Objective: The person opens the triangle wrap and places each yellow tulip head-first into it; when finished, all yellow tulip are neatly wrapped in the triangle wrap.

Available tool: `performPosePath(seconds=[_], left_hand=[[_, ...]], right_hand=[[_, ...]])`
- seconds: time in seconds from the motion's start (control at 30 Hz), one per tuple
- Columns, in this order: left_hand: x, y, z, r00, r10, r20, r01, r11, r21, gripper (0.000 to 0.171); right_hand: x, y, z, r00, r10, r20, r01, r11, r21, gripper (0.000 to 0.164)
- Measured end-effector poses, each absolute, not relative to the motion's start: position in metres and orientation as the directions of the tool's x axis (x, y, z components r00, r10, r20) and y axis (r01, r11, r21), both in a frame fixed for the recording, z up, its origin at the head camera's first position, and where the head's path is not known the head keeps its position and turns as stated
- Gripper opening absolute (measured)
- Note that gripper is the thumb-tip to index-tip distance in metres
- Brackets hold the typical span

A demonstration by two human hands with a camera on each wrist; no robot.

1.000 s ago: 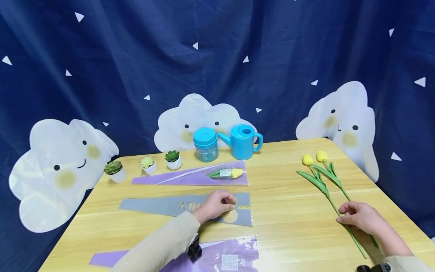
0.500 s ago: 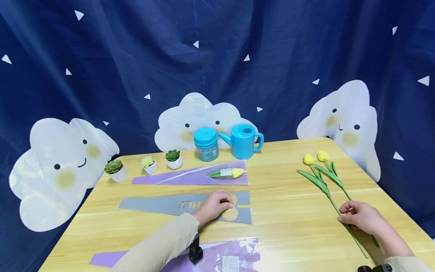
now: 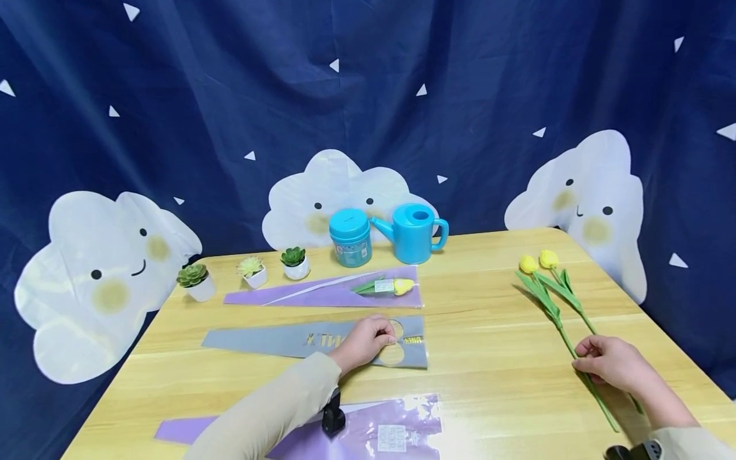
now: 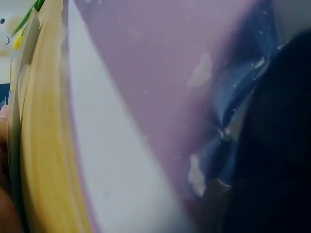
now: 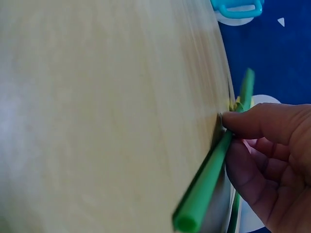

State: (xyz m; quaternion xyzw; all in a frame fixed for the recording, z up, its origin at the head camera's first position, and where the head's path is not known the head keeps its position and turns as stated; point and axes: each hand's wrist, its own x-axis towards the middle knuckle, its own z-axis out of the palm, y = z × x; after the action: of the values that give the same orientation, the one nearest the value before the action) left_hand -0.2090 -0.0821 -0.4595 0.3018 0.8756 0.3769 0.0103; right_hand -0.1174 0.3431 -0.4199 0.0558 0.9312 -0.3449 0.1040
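Note:
In the head view my left hand [image 3: 365, 344] lies over the wide right end of a flat grey flower sleeve [image 3: 259, 340]. Thumb and fingers pinch it between its two round windows; part of the print is hidden under the hand. My right hand [image 3: 614, 365] pinches the stem of a yellow artificial tulip [image 3: 528, 264] between thumb and index finger. The right wrist view shows this green stem [image 5: 209, 179] at the fingertips, its cut end toward the camera. A second tulip [image 3: 549, 259] lies beside it, its stem passing under the right hand.
Behind the grey sleeve lies a purple sleeve [image 3: 310, 297] with a wrapped tulip [image 3: 402, 287]. Another purple sleeve [image 3: 414, 409] is under the left forearm. Along the back stand several potted succulents [image 3: 296, 263], a blue canister [image 3: 351, 236] and a blue watering can [image 3: 413, 233].
The tulip in my right hand has turned a little, its leaves and bloom shifting right toward the other tulip. My left hand stays on the grey sleeve, whose wide end has tilted slightly.

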Motion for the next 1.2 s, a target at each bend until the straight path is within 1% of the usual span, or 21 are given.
performPosePath(seconds=[0.13, 0.33, 0.53, 0.7, 0.8, 0.83, 0.9, 0.93, 1.03, 1.07, 1.1, 1.2], left_hand=[[-0.210, -0.081, -0.455, -0.793, 0.577, 0.196, 0.565, 0.576, 0.591, 0.015], [-0.212, -0.081, -0.448, -0.738, 0.650, 0.181, 0.647, 0.607, 0.461, 0.017], [-0.214, -0.082, -0.453, -0.716, 0.676, 0.176, 0.687, 0.635, 0.353, 0.021], [-0.213, -0.081, -0.455, -0.695, 0.698, 0.170, 0.712, 0.638, 0.293, 0.019], [-0.212, -0.081, -0.458, -0.667, 0.712, 0.221, 0.742, 0.604, 0.292, 0.018], [-0.214, -0.082, -0.463, -0.643, 0.720, 0.260, 0.764, 0.579, 0.286, 0.018], [-0.212, -0.083, -0.464, -0.628, 0.719, 0.299, 0.777, 0.556, 0.296, 0.017], [-0.212, -0.082, -0.465, -0.622, 0.717, 0.315, 0.782, 0.547, 0.298, 0.016], [-0.210, -0.082, -0.465, -0.636, 0.709, 0.304, 0.770, 0.558, 0.310, 0.015], [-0.207, -0.081, -0.462, -0.656, 0.701, 0.279, 0.752, 0.576, 0.321, 0.014], [-0.207, -0.081, -0.462, -0.663, 0.698, 0.270, 0.745, 0.582, 0.326, 0.014], [-0.208, -0.082, -0.461, -0.692, 0.681, 0.240, 0.715, 0.601, 0.357, 0.016]], right_hand=[[-0.118, 0.342, -0.419, -0.977, 0.038, -0.209, 0.164, 0.759, -0.630, 0.021], [-0.116, 0.340, -0.421, -0.982, 0.056, -0.179, 0.159, 0.753, -0.639, 0.021], [-0.112, 0.333, -0.423, -0.987, 0.069, -0.146, 0.152, 0.696, -0.702, 0.024], [-0.112, 0.320, -0.428, -0.995, 0.081, -0.058, 0.094, 0.571, -0.815, 0.023], [-0.114, 0.311, -0.432, -0.994, 0.111, -0.020, 0.069, 0.464, -0.883, 0.019], [-0.115, 0.308, -0.433, -0.993, 0.121, -0.011, 0.062, 0.418, -0.906, 0.015], [-0.117, 0.302, -0.434, -0.990, 0.138, -0.014, 0.057, 0.310, -0.949, 0.009], [-0.118, 0.298, -0.434, -0.990, 0.143, -0.015, 0.051, 0.257, -0.965, 0.008], [-0.121, 0.290, -0.434, -0.989, 0.150, -0.015, 0.032, 0.114, -0.993, 0.014], [-0.121, 0.287, -0.434, -0.988, 0.152, -0.013, 0.026, 0.082, -0.996, 0.015], [-0.122, 0.284, -0.433, -0.988, 0.154, -0.012, 0.020, 0.048, -0.999, 0.016], [-0.125, 0.274, -0.433, -0.987, 0.162, 0.008, -0.007, 0.003, -1.000, 0.016]])
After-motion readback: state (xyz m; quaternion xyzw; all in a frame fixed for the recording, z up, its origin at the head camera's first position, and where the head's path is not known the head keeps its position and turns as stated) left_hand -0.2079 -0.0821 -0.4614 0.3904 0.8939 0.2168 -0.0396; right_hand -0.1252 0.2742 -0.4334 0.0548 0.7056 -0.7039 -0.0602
